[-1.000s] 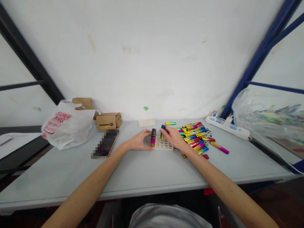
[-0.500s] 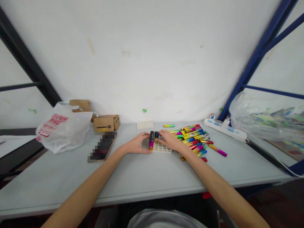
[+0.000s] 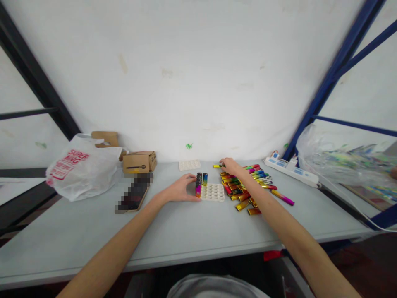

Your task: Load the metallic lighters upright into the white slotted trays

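A cream tray with rows of round holes [image 3: 214, 192] lies on the desk. Along its left edge a row of metallic lighters with black tops [image 3: 198, 190] stands upright, and one blue-and-yellow lighter [image 3: 205, 179] stands beside that row. My left hand [image 3: 181, 189] is curved round the tray's left end, fingers at the back and thumb at the front corner. Farther back, my right hand [image 3: 231, 166] has its fingers closed about the right end of a yellow-green lighter [image 3: 216, 166] lying near the wall.
Many loose shiny lighters [image 3: 243, 205] are heaped under and around my right forearm. A second holed tray [image 3: 189, 165] lies by the wall. Phone [image 3: 136, 194], cardboard box [image 3: 139, 162] and white plastic bag [image 3: 83, 169] are on the left; a power strip [image 3: 291, 171] is on the right.
My right hand has left the blue lighter standing in the tray and moved back and right to the lighter by the wall. My left hand has stayed at the tray's left end.
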The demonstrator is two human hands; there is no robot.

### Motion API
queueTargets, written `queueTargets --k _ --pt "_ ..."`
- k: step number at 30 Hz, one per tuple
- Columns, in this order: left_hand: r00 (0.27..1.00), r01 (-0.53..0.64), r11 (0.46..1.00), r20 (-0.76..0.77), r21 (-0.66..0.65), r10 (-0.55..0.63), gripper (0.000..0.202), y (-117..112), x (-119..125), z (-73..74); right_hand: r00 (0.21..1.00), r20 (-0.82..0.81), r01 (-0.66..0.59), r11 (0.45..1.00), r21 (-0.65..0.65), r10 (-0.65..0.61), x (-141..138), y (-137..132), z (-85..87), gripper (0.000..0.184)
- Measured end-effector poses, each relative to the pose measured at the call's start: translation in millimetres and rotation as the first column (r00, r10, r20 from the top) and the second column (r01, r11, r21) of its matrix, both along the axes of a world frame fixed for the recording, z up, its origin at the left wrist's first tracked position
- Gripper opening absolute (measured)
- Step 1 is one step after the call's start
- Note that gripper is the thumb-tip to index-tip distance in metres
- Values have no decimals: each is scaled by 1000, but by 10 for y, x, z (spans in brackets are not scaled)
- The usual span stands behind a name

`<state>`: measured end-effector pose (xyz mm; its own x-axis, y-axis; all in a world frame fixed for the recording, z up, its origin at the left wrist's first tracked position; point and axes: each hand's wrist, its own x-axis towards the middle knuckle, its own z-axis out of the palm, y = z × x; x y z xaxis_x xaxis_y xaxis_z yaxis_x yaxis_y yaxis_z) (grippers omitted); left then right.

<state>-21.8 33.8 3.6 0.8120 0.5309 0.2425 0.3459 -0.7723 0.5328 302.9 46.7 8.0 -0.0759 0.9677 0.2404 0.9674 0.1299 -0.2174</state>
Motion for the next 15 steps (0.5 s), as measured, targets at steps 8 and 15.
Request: queueTargets --k 8,15 --pt "1000 3 1000 7 29 -3 71 39 2 6 954 -298 43 997 69 -21 63 -134 67 28" --pt "997 -65 996 49 57 63 72 41 41 -61 299 -950 4 996 89 84 -160 -684 150 44"
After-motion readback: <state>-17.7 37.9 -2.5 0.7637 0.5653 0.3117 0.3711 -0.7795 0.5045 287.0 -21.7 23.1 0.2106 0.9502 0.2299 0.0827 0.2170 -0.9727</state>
